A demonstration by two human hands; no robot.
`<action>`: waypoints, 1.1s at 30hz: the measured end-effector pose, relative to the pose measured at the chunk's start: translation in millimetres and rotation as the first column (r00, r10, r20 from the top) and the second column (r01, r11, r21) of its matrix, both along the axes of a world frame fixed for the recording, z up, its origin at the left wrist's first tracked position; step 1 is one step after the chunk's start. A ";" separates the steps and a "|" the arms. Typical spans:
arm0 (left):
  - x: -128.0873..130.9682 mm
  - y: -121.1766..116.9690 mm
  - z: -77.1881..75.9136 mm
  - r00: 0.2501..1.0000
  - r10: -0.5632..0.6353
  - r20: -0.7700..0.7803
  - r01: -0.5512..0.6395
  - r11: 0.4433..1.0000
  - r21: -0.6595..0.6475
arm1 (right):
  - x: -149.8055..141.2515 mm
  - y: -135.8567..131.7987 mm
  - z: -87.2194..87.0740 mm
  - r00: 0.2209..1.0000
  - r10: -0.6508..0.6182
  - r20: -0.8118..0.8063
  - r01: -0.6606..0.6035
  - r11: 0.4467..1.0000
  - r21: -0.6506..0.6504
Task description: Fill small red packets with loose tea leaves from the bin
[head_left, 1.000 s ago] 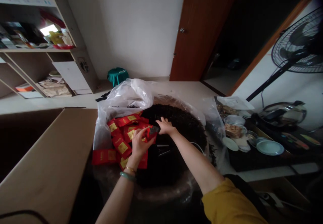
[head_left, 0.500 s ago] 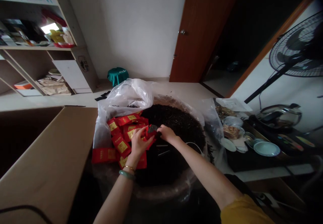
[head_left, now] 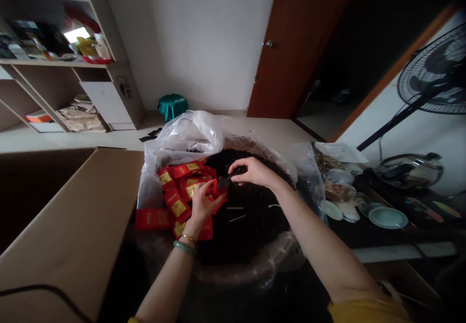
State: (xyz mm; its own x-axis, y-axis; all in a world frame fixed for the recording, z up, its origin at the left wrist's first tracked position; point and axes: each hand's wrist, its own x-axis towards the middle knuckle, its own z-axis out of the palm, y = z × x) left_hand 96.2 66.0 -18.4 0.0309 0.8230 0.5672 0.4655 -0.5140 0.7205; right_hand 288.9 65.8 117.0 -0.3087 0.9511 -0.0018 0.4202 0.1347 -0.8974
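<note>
My left hand [head_left: 203,201] grips a small red packet [head_left: 220,195] between thumb and fingers; its dark grey mouth gapes open toward the right. Just beside that mouth, my right hand [head_left: 253,172] has its thumb and fingers curled around a pinch of dark dried tea leaves [head_left: 238,170]. Below both hands spreads a wide heap of the same dark leaves, inside a large round container lined with clear plastic [head_left: 282,252]. Several red packets with gold labels [head_left: 178,208] lie piled on the left of the heap, partly behind my left hand.
An open cardboard box [head_left: 69,216] stands at the left. On the right, a low table holds a pale green dish [head_left: 388,216], bowls and a glass kettle [head_left: 411,170]. A standing fan [head_left: 433,80] rises behind it. Thin light sticks [head_left: 236,219] lie on the leaves.
My right hand has moved from the packet's mouth up and to the right, and its fingers have spread somewhat. My left hand still holds the red packet. The view has shifted slightly.
</note>
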 end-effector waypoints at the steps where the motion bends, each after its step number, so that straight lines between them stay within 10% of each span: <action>1: 0.0 0.0 0.1 1.000 0.002 0.006 -0.002 1.000 -0.002 | -7.6 -1.4 6.3 0.998 0.014 0.066 -0.017 0.999 0.044; 8: 0.1 -0.2 0.7 1.000 0.022 0.023 -0.022 1.000 -0.005 | -41.1 -6.0 15.5 0.912 -0.048 0.407 -0.102 0.935 0.338; 21: -0.8 2.5 -3.8 0.999 0.046 0.009 -0.046 0.999 -0.011 | -47.3 -3.3 -2.9 0.982 -0.015 0.189 -0.030 0.972 0.233; 24: -0.8 3.0 -5.3 0.999 0.054 0.001 -0.053 0.998 -0.046 | -29.4 19.5 -17.2 0.991 -0.087 0.101 0.074 0.989 0.131; 27: -0.2 2.2 -3.9 0.998 0.062 -0.007 -0.062 0.997 -0.053 | -8.1 46.1 -42.5 0.880 -0.294 0.373 0.274 0.956 0.107; 33: 0.2 0.3 0.6 0.997 0.073 -0.032 -0.074 0.997 -0.016 | -7.2 78.3 -97.0 0.763 -0.282 0.582 0.265 0.957 0.116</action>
